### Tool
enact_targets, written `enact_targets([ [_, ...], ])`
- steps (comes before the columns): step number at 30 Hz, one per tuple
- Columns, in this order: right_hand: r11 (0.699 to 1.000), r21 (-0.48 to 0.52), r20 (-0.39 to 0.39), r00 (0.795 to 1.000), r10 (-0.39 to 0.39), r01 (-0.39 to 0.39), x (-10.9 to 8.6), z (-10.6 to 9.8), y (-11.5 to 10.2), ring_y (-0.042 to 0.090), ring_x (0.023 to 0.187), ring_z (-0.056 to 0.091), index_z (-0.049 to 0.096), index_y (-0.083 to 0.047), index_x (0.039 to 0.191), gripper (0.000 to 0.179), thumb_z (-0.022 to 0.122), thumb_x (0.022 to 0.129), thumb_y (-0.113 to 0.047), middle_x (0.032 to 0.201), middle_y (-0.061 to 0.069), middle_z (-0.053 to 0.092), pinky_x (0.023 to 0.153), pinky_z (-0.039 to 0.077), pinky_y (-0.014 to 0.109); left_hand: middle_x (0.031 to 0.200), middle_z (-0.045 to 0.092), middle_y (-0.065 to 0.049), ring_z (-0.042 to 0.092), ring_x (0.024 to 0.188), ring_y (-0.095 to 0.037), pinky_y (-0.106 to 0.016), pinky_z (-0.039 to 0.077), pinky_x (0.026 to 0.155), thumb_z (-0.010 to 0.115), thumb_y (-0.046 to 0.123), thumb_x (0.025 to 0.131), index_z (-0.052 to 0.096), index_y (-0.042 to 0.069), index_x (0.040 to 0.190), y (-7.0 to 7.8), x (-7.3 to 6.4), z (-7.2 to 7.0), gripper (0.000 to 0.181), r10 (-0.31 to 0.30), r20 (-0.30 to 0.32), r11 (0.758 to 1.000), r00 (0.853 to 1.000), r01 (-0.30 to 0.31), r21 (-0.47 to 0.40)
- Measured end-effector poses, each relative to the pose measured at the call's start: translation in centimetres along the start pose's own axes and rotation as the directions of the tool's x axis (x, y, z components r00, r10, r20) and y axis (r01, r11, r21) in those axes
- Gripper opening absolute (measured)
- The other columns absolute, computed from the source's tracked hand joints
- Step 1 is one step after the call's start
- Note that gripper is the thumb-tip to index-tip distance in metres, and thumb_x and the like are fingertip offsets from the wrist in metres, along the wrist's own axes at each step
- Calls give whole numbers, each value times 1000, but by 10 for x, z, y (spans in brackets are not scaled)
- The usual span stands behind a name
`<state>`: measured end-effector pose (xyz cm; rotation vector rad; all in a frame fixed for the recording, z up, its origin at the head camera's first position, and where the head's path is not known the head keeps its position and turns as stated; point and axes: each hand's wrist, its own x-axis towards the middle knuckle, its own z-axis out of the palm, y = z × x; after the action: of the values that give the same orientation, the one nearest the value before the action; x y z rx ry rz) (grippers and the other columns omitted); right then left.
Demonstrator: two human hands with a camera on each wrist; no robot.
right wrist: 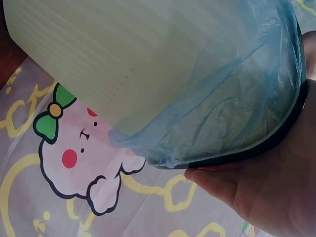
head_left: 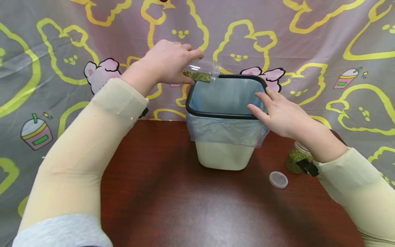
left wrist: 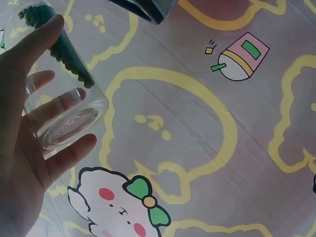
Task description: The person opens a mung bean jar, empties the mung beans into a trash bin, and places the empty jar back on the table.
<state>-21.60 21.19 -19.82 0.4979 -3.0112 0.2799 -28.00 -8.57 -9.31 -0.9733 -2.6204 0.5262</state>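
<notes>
My left hand (head_left: 169,61) grips a clear plastic jar (left wrist: 74,123) that lies nearly on its side, its mouth toward the bin. Small green beans (head_left: 199,76) lie along the jar's lower side. Below and right of the jar's mouth stands a cream trash bin (head_left: 225,156), lined with a translucent blue bag (head_left: 228,130) under a black rim (head_left: 222,116). My right hand (head_left: 284,111) rests on the rim's right side, fingers extended over it. In the right wrist view, the bag's crinkled edge (right wrist: 222,113) hangs down outside the bin.
A second jar of green beans (head_left: 294,157) stands on the dark red-brown table (head_left: 172,206), partly behind my right wrist. Close to it lies a round translucent lid (head_left: 278,179). A grey cloth with yellow cartoon outlines (head_left: 123,37) hangs behind the bin.
</notes>
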Motion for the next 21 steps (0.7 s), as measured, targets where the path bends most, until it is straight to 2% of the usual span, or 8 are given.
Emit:
enact_targets([
  [4,1000,0,1,1000,-4,4,0,0,-1,43,144,9,26,-4,152,83,23,97,-66,156,28,10,106,19,64,124,54,-17,56,107,-35,-53,48,80,70,38,87,39,14,146,0,0,1,70,1,-12,1000,1000,-1,7],
  [11,1000,2,0,1000,-4,4,0,-1,-2,44,143,10,26,-3,152,83,23,97,-65,156,29,10,106,19,64,131,52,-18,51,118,-37,-54,46,88,69,38,89,36,13,148,1,1,1,73,18,23,999,1000,-19,46],
  [21,1000,6,-5,1000,-3,3,-1,-1,-2,44,143,10,26,-3,151,82,23,98,-65,156,29,10,105,20,65,131,53,-18,53,118,-36,-54,47,88,69,39,88,38,12,147,-1,0,3,71,19,17,1000,1000,-20,22],
])
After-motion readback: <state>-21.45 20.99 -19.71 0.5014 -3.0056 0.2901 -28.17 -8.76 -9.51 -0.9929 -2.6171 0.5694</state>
